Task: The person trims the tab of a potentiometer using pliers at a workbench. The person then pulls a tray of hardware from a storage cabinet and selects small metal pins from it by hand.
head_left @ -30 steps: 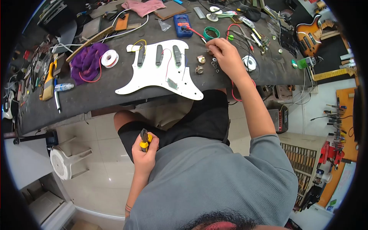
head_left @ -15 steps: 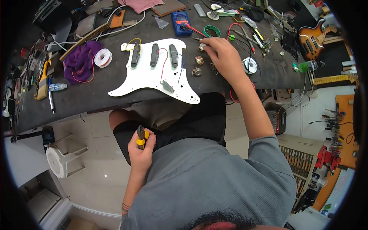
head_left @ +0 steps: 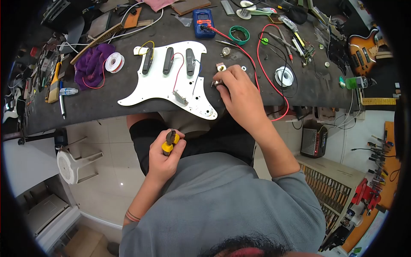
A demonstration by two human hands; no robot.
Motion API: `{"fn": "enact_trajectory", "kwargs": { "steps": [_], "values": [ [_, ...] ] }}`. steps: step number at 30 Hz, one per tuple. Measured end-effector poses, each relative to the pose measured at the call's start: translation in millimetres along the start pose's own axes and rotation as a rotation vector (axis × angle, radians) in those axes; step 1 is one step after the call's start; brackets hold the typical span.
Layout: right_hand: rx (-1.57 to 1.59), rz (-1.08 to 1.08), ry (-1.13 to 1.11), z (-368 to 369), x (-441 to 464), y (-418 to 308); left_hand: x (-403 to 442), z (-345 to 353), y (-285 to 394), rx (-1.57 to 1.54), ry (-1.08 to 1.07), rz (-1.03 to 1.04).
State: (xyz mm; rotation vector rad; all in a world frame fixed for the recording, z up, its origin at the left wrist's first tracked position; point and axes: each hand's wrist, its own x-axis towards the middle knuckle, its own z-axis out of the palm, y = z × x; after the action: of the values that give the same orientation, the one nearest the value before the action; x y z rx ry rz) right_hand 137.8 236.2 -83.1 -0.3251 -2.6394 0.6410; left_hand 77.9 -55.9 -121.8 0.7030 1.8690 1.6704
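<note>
My left hand (head_left: 162,162) is closed around yellow-handled pliers (head_left: 167,148), held jaws-up above my lap. Fingers of my right hand (head_left: 245,96) pinch a potentiometer (head_left: 216,82) at the right edge of a white guitar pickguard (head_left: 156,92). Whether it is lifted off the bench I cannot tell. Three dark pickups (head_left: 168,63) sit in the pickguard, and a switch (head_left: 180,98) with a red wire lies on its lower part. Just beyond my right hand are a second potentiometer (head_left: 221,67) and a third one (head_left: 225,52).
A blue multimeter (head_left: 203,23) with red and black leads stands at the back of the dark bench (head_left: 102,107). Solder or wire spools (head_left: 114,63), a purple cloth (head_left: 90,64) and a green tape roll (head_left: 239,35) surround the pickguard. A sunburst guitar (head_left: 364,51) is at far right.
My right hand has come from the farthest potentiometer toward me to the nearest one. The left hand, still holding the pliers, has risen slightly toward the bench. The view has shifted a little.
</note>
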Motion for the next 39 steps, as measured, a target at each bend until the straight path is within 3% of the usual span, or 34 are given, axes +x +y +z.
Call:
{"fn": "enact_trajectory", "kwargs": {
  "steps": [4, 7, 10, 16, 22, 28, 39],
  "values": [
    [0.142, 0.081, -0.009, -9, -4, -3, 11, 10, 14, -0.021, -0.024, -0.013],
    [0.679, 0.317, -0.114, -19, -16, -4, 17, 18, 15, -0.007, -0.06, -0.004],
    [1.002, 0.474, -0.159, -31, -27, -4, 15, 25, 16, 0.017, -0.103, 0.032],
    [1.105, 0.45, -0.116, -25, -47, -6, -2, 14, 19, 0.213, -0.17, 0.092],
    [1.063, 0.385, -0.116, -22, -57, -36, -30, -9, 8, 0.254, -0.095, 0.022],
    [0.752, 0.208, -0.04, -17, -59, -50, -37, -26, -2, 0.284, -0.005, 0.114],
    [0.468, 0.011, 0.054, -24, -53, -66, -14, -29, -10, 0.319, -0.054, 0.158]
  ]
}}
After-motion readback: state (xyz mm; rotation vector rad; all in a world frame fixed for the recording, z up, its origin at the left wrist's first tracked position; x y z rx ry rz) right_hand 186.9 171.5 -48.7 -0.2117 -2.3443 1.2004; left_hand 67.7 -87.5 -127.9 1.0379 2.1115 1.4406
